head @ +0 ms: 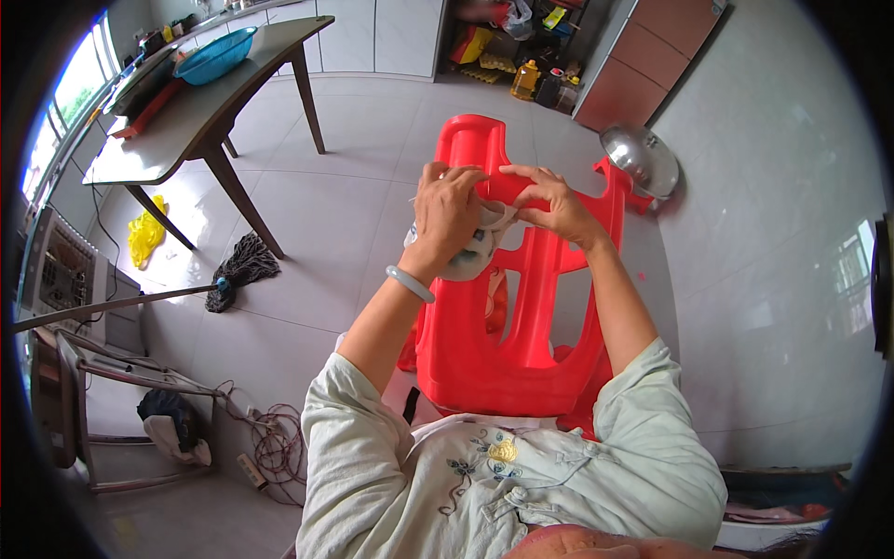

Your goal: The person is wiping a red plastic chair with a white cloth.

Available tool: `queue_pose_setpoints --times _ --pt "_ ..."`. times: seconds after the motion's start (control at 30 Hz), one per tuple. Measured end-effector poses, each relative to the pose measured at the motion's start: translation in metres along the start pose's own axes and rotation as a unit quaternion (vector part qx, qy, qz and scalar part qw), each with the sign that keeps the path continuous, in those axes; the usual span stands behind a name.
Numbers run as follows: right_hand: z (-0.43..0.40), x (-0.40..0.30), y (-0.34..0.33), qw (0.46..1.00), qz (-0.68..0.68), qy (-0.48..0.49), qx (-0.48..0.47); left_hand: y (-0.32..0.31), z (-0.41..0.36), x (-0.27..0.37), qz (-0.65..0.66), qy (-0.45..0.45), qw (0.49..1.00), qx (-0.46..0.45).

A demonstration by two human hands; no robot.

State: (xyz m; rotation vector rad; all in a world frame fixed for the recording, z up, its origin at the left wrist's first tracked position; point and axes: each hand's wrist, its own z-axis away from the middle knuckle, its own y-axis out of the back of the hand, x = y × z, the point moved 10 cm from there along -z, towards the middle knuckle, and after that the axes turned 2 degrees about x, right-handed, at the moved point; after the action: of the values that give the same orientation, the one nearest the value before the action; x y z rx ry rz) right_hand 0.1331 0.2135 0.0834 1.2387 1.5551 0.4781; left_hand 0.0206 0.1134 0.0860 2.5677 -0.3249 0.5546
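Note:
My left hand (447,218), with a pale bangle on its wrist, grips a bunched piece of white cloth (469,264) with a bluish print. From the other side, my right hand (555,208) pinches the cloth's light edge between thumb and fingers. Both hands are close together above a red plastic chair (489,384) with long cut-outs. Part of the cloth is hidden behind my left hand. Whether anything thin is held between the fingertips is too small to tell.
At the left stands a table (272,52) bearing a blue plastic basket (216,56). A mop (244,269) and a yellow plastic bag (147,232) lie on the floor. Tangled cable (276,437) is at lower left. A round metal lid (639,157) rests near the right wall.

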Motion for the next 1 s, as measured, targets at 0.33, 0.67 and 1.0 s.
queue_pose_setpoints --times 0.33,0.67,1.0 --pt "0.0 0.022 0.009 0.962 -0.257 -0.068 0.068 -0.02 0.004 0.056 0.035 -0.023 0.984 -0.171" --pt "0.003 0.01 0.013 0.976 -0.183 -0.045 0.105 -0.027 -0.007 -0.02 0.23 0.197 0.947 -0.107" --pt "0.003 0.004 0.009 0.987 -0.125 -0.031 0.092 -0.06 -0.061 -0.091 0.285 0.23 0.926 -0.089"
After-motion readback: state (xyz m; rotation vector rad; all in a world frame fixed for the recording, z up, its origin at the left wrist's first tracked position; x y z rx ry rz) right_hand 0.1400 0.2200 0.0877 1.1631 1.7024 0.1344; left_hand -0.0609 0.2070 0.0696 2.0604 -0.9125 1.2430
